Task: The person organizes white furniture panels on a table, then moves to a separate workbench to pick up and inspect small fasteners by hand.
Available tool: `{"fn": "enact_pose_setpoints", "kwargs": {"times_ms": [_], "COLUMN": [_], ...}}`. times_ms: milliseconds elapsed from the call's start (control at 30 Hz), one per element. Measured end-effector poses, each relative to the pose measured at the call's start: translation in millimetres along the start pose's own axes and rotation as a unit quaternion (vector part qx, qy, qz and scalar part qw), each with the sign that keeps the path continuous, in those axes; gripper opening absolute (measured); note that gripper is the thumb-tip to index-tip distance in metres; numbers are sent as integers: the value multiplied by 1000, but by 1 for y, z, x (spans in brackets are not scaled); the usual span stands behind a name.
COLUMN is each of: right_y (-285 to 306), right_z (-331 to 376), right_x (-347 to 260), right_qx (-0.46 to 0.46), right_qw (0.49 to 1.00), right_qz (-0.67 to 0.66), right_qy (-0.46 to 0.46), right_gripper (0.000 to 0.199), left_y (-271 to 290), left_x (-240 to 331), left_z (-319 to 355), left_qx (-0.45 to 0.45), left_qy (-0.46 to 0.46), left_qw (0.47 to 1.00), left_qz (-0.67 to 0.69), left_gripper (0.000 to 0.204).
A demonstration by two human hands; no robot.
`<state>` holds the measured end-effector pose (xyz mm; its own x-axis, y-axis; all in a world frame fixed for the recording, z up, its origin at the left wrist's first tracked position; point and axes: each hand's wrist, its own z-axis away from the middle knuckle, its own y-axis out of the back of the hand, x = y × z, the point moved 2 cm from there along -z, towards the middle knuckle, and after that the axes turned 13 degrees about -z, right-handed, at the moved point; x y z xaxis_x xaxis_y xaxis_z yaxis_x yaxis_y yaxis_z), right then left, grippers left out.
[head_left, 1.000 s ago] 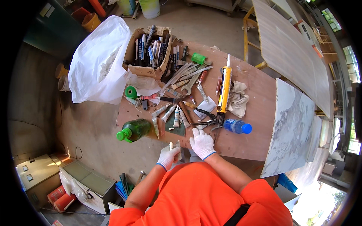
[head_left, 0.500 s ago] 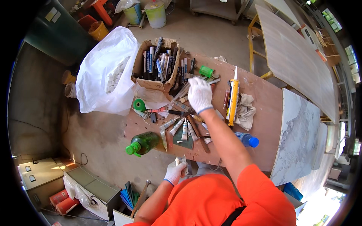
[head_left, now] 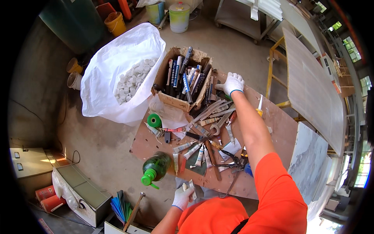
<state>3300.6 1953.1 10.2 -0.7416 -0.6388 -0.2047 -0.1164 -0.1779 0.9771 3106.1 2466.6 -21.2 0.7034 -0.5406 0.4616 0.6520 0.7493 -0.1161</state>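
Observation:
My left hand (head_left: 181,197), in a white knit glove, is closed low near the table's front edge. It grips a small scraper (head_left: 192,190) with a flat grey blade, and a white nub sticks up beside the thumb. My right hand (head_left: 234,83), also gloved, reaches over the table's far edge with the thumb spread and nothing visible in it. A green roll (head_left: 221,94) lies partly hidden below it. To its left stands a cardboard box (head_left: 180,103) full of markers (head_left: 187,84). Squeezed tubes (head_left: 199,156), a wrench (head_left: 220,124) and pliers (head_left: 232,158) litter the brown tabletop (head_left: 146,142).
A green bottle (head_left: 156,165) stands at the left front corner. Beyond the box's left side lies a white plastic bag (head_left: 103,84) with white caps (head_left: 134,80). Marble-look slabs (head_left: 309,156) lean at right; my right arm partly covers a yellow cartridge (head_left: 259,112).
My right hand has moved from over the table clutter to its far edge, its thumb now spread. My left hand keeps its grip. The whole view has shifted.

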Motion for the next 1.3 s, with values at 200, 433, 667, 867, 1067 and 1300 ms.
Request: {"fn": "enact_pose_setpoints", "kwargs": {"times_ms": [200, 433, 667, 867, 1067, 1300], "right_y": [5, -34, -6, 23, 83, 70], "right_z": [-38, -69, -20, 39, 124, 347], "right_x": [4, 75, 16, 17, 15, -17], "right_qx": [-159, -54, 121, 214, 279, -51], "right_qw": [983, 973, 896, 848, 464, 497], "right_qz": [-38, -195, -422, -479, -832, -823], "right_qy": [-84, -113, -63, -76, -118, -270], "right_gripper": [87, 45, 30, 30, 13, 14], "left_y": [-10, -22, -19, -20, -16, -21], "left_x": [10, 12, 18, 63, 62, 52], "left_z": [-8, 1, 4, 10, 2, -8], "left_qx": [-9, -55, -70, -45, -56, -104], "left_qy": [6, -17, -13, -93, -100, -117], "left_qw": [1000, 998, 991, 973, 975, 969], "left_qz": [19, -27, -110, -205, -190, -193], "left_gripper": [24, 24, 24, 20, 19, 17]}}
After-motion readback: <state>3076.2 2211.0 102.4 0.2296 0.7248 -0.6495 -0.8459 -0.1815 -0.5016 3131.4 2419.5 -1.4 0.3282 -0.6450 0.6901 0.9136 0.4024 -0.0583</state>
